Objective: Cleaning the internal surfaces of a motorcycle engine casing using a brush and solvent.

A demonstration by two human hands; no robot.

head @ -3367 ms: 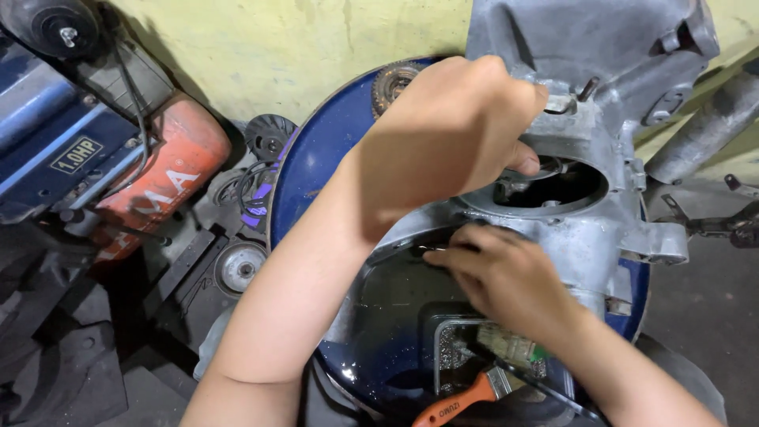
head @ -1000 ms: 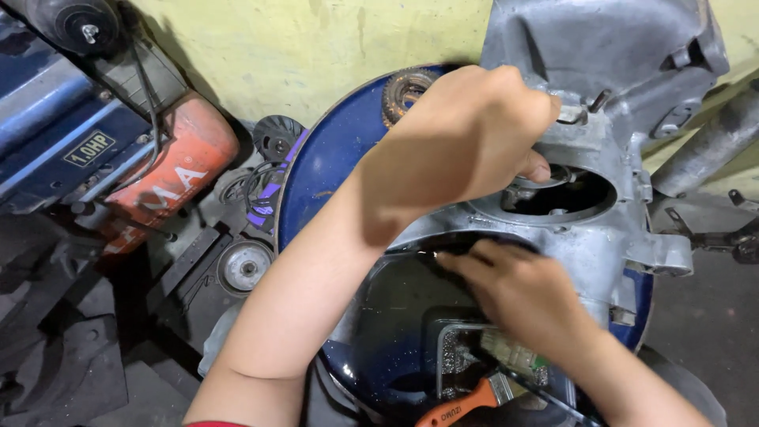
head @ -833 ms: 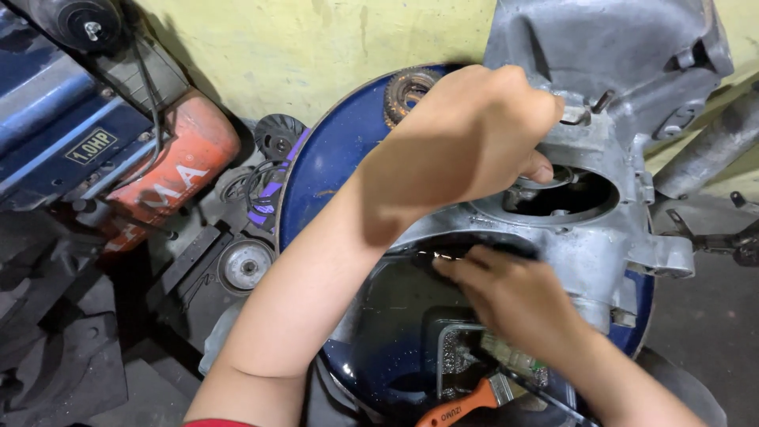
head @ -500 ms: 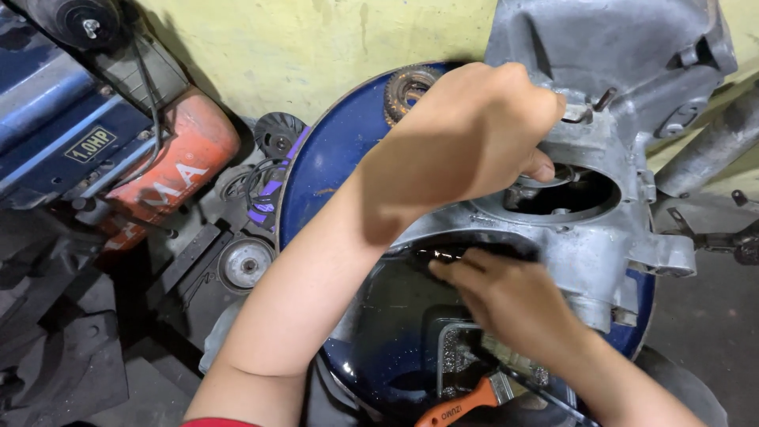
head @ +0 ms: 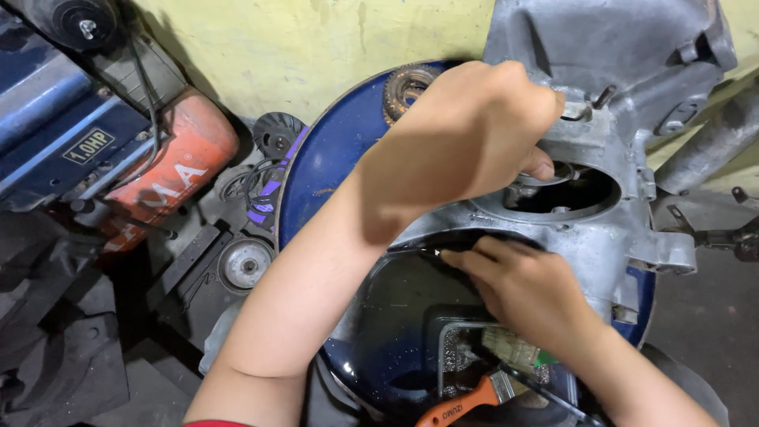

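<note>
A grey cast metal engine casing [head: 601, 126] lies across the top of a dark blue drum [head: 332, 166], its long axis running from the upper right down toward the drum's middle, its round opening facing up. The left hand [head: 466, 142] rests curled over the casing beside that opening; its fingers are hidden, so their grip cannot be told. The right hand [head: 526, 289] sits just below the casing's lower edge, fingers pinched narrow on a small dark part too blurred to identify. An orange-handled brush [head: 466, 403] lies below the casing in the drum, partly cut off. A yellow wall [head: 300, 47] stands behind the drum.
</note>
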